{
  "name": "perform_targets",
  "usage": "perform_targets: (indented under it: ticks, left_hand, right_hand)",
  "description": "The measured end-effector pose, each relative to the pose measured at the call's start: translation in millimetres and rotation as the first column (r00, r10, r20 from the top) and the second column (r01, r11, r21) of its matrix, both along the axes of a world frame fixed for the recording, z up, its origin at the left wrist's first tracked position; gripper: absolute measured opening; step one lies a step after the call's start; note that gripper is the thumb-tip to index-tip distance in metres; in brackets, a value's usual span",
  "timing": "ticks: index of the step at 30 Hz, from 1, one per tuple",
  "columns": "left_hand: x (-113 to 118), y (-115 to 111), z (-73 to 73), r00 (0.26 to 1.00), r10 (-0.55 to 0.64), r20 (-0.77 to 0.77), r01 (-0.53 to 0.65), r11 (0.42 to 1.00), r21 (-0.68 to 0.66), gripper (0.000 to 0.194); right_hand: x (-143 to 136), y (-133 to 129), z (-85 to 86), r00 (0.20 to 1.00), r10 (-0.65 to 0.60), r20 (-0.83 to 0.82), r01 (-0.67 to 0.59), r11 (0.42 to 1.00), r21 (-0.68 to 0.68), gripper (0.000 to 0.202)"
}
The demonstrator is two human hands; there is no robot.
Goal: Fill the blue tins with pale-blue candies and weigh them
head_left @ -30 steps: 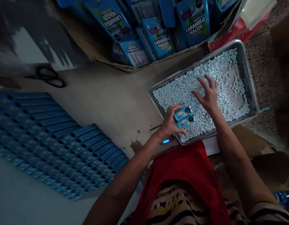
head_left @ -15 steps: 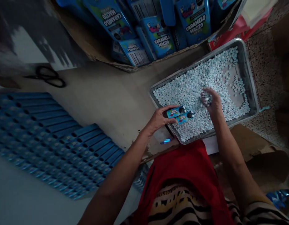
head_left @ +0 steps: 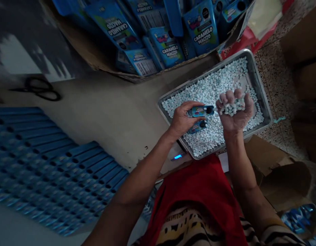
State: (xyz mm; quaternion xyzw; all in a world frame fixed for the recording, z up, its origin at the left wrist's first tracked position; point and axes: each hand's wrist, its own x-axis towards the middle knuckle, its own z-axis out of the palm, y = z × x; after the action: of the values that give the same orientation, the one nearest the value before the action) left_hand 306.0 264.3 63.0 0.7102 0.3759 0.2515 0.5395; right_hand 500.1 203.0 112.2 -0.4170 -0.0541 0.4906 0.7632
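Note:
My left hand (head_left: 182,118) is closed on a small blue candy box (head_left: 200,111) with a dark round hole at its right end. Just below, a second blue candy box (head_left: 197,127) rests over the candies in the tray, close to my thumb; whether the hand touches it I cannot tell. My right hand (head_left: 234,114) is turned palm up with curled fingers, cupping a heap of small pale candies (head_left: 231,107). Its fingertips are dusted white and sit beside the open end of the held box. Underneath both hands is a metal tray (head_left: 264,99) of loose pale-blue and white candies.
A cardboard carton (head_left: 91,56) full of blue boxes stands beyond the tray. Rows of blue boxes (head_left: 57,164) are stacked at left. Black scissors (head_left: 42,89) lie on the table (head_left: 114,112). An open brown carton (head_left: 270,157) is at lower right.
My right hand has come up from the candies and turned palm up with a handful. My left hand has raised one box, while the other now sits lower, apart from it.

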Motion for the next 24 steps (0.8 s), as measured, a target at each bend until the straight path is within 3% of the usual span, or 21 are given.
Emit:
perform_targets:
  ticks: [4, 10, 13, 18, 21, 24]
  left_hand:
    - [8.9, -3.6, 1.2, 0.999, -0.010, -0.053, 0.013, 0.998, 0.054, 0.053]
    - [13.0, -4.7, -0.4, 0.996, -0.017, -0.084, 0.026, 0.994, 0.109, 0.051]
    - [16.0, -3.7, 1.3, 0.994, -0.010, -0.113, 0.029, 0.986, 0.163, 0.046]
    - [18.3, 0.0, 4.4, 0.991, -0.037, -0.130, 0.070, 0.964, 0.257, 0.040]
    - [14.3, 4.3, 5.5, 0.990, -0.035, -0.140, 0.072, 0.962, 0.264, 0.037]
    - [5.8, 10.9, 3.9, 0.994, -0.017, -0.104, 0.042, 0.970, 0.241, 0.029]
  right_hand:
    - [-15.4, 3.0, 6.8, 0.984, 0.000, 0.176, -0.009, 0.999, 0.051, 0.049]
    - [-22.4, 1.7, -0.3, 0.914, -0.004, 0.405, 0.057, 0.991, -0.119, 0.048]
    - [-23.2, 2.8, -3.5, 0.899, 0.031, 0.436, 0.019, 0.994, -0.108, 0.059]
    - [-32.9, 4.9, 1.9, 0.857, 0.056, 0.512, 0.079, 0.968, -0.237, 0.068]
    - [-36.5, 1.4, 8.8, 0.817, 0.092, 0.569, 0.023, 0.981, -0.193, 0.062]
    - [-22.4, -11.9, -0.5, 0.805, 0.109, 0.582, -0.043, 0.991, -0.126, 0.061]
